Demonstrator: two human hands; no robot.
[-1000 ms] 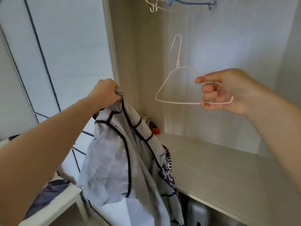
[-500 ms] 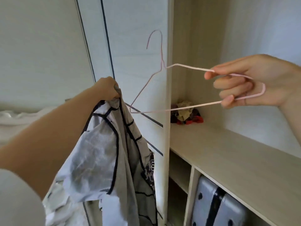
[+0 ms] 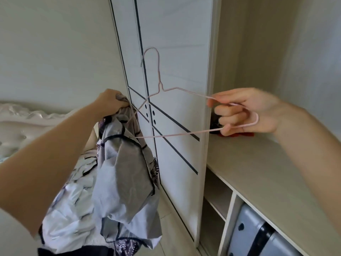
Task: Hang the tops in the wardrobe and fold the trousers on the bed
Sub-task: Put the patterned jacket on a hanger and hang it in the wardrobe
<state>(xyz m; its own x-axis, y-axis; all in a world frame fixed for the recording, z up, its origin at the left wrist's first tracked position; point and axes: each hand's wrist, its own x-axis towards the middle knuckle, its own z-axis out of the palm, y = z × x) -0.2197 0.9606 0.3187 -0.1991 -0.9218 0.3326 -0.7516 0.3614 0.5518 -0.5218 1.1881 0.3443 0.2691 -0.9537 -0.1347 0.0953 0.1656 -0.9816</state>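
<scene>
Head camera: I am standing in front of the open wardrobe, holding a grey top with dark trim in my left hand and a pink wire hanger in my right hand. My left fingers are curling tightly round a bunch of the top's upper edge, and the rest of it is hanging down in loose folds below my fist, in front of the white wardrobe door. My right hand is pinching the hanger's right end: thumb and forefinger are pressing on its upper wire, while the other fingers are curling through the loop at the corner. The hanger is standing with its hook pointing up, and its left corner is slipping out of sight among the top's folds just below my left hand. On the left, more clothes are lying in a crumpled heap on the bed. On the right, the wardrobe's pale wooden shelf is running away from me, with a dark and red bundle sitting at its far end, partly hidden behind my right hand. Under the shelf, a grey suitcase is standing in a compartment.
</scene>
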